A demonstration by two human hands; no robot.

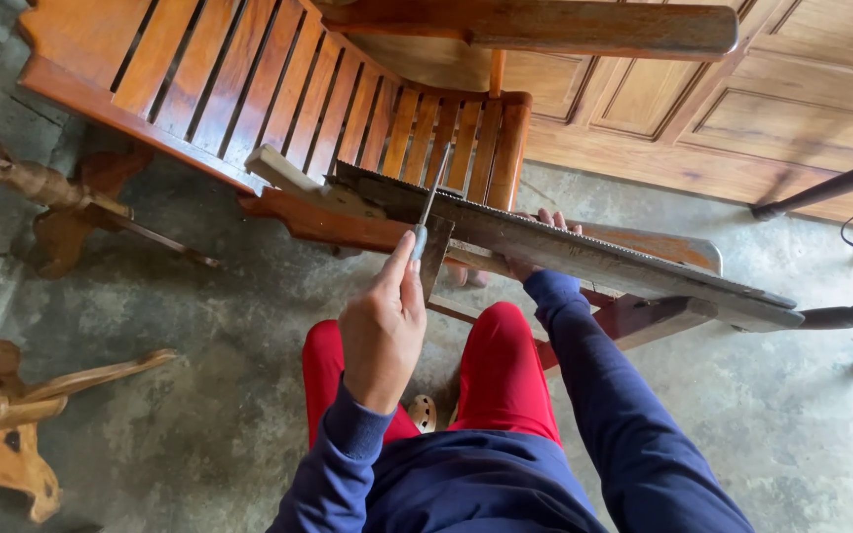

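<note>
A long rusty saw blade [584,252] lies teeth-up along the armrest [318,222] of a wooden slatted chair [278,89]. My left hand [382,331] grips the small blue handle of a thin metal file [432,192], whose tip rests across the saw's teeth near the blade's left end. My right hand [545,232] reaches over the blade from behind, fingers curled on its middle and pressing it against the armrest. My red-trousered knees [501,365] sit just below the saw.
A wooden panelled door [772,109] stands at the back right. Black stand legs [831,188] cross the right edge. Turned wooden furniture parts [12,173] lie on the concrete floor [190,326] at the left. A chair rail [545,25] runs overhead.
</note>
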